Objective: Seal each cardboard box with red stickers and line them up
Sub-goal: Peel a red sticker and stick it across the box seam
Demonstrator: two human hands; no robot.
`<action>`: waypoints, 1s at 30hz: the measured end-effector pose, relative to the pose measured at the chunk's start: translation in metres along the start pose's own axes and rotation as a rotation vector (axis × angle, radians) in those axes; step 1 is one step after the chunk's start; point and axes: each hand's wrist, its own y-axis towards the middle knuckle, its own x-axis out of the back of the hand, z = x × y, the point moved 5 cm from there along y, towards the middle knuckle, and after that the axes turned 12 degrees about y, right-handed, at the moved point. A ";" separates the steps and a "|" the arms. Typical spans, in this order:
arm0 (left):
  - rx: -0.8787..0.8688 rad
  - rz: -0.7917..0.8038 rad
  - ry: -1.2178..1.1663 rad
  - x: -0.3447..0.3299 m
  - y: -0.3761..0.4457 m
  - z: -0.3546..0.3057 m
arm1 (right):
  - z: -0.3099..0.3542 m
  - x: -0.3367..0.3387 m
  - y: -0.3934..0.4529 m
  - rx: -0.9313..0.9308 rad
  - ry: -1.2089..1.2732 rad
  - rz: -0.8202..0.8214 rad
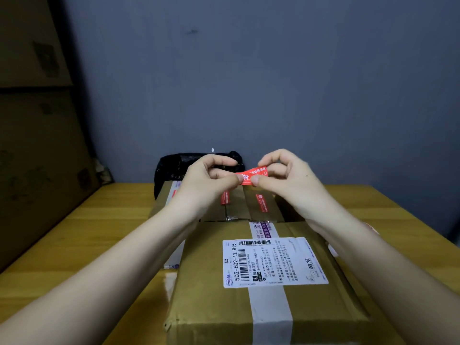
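At the far left I see tall brown cardboard sheets [37, 145] that stand against the wall, beside the left edge of the yellow wooden counter [74, 232]. A crumpled black plastic bag [171, 165] lies at the far edge of the counter.

My left hand [211, 180] pinches the left end of a small red rectangular sticker [251, 176] between thumb and forefinger. My right hand [281, 175] pinches the same sticker just beside it, so the two hands are close together, both clamped on the sticker and lifted above the boxes. I judge they are peeling it or making it ready; I cannot tell if a backing paper is there.

Under the hands, toward the far edge, is a row of small brown cardboard boxes [236, 205], and at least two already carry red stickers. Nearer to me lies a large flat brown cardboard box [224, 307] with a white shipping label [273, 262] and a grey tape strip; no red sticker shows on it.

The risk I see: the sticker may fold and glue to itself or to a fingertip, because both pinches are so near. Also it may land crooked and miss the flap seam.
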 end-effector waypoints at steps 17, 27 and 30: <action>-0.334 -0.127 0.640 0.005 0.003 -0.011 | -0.007 -0.009 0.014 0.130 -0.271 -0.042; -0.275 0.013 0.509 0.003 0.022 0.002 | -0.013 -0.006 0.021 0.072 -0.382 -0.013; -0.253 0.096 0.503 0.000 0.024 0.002 | -0.015 -0.004 0.023 0.042 -0.415 0.013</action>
